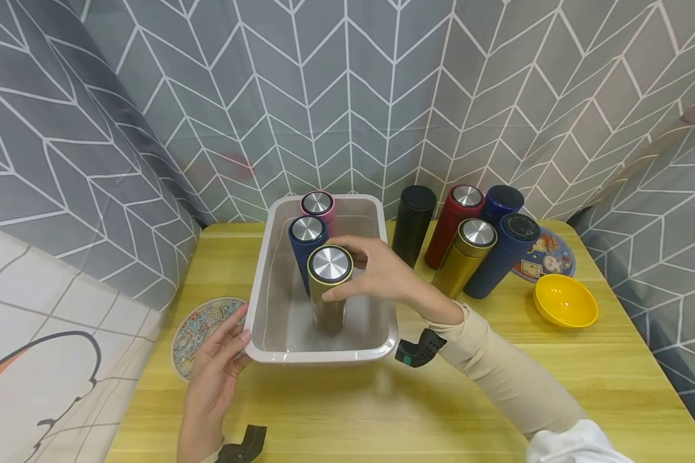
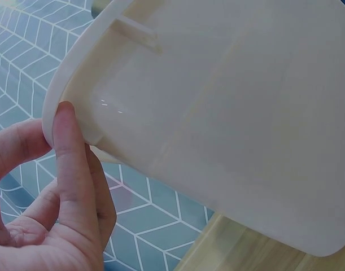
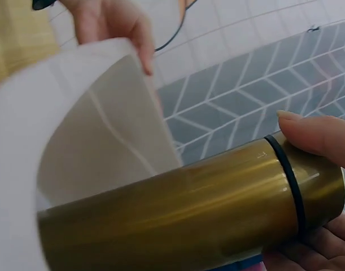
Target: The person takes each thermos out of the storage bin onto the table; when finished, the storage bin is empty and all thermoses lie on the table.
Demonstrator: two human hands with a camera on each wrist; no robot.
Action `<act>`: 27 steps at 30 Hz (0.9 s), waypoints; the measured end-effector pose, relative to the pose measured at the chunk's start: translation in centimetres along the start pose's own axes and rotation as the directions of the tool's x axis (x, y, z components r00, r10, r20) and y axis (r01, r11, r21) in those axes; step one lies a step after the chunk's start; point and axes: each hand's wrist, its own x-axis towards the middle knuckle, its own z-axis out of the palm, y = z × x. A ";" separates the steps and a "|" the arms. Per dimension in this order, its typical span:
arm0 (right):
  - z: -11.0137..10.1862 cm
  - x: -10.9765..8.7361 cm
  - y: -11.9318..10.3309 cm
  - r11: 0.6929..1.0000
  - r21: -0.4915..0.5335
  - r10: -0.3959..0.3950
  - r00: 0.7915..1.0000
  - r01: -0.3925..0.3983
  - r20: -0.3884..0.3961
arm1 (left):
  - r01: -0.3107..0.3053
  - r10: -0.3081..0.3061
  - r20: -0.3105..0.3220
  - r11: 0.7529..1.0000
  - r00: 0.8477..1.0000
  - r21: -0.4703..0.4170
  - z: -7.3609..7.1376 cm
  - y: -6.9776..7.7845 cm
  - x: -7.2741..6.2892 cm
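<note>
My right hand [image 1: 370,267] grips a gold thermos [image 1: 330,292] near its silver-topped lid, thumb on one side and fingers on the other. The thermos stands upright inside a light grey plastic bin [image 1: 278,355]; whether its base touches the bottom is hard to tell. Behind it in the bin are a dark blue thermos [image 1: 301,247] and a pink thermos [image 1: 329,222]. At the bin's front left corner, my left hand [image 1: 217,363] pinches the rim between thumb and fingers. The left wrist view shows those fingers [image 2: 70,164] against the bin's outer wall.
Right of the bin stand several thermoses: black [image 1: 412,228], red [image 1: 448,228], another gold one [image 1: 463,260] and two blue ones. A yellow bowl [image 1: 565,301] sits further right, beside a round patterned mat [image 1: 556,257]. Another round mat [image 1: 191,334] lies left of the bin.
</note>
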 end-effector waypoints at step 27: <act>-6.4 -7.3 -7.6 0.924 0.275 -0.119 0.882 0.267 -0.457 | 0.017 -0.017 -0.028 1.000 0.999 0.019 0.1 0.1 0.0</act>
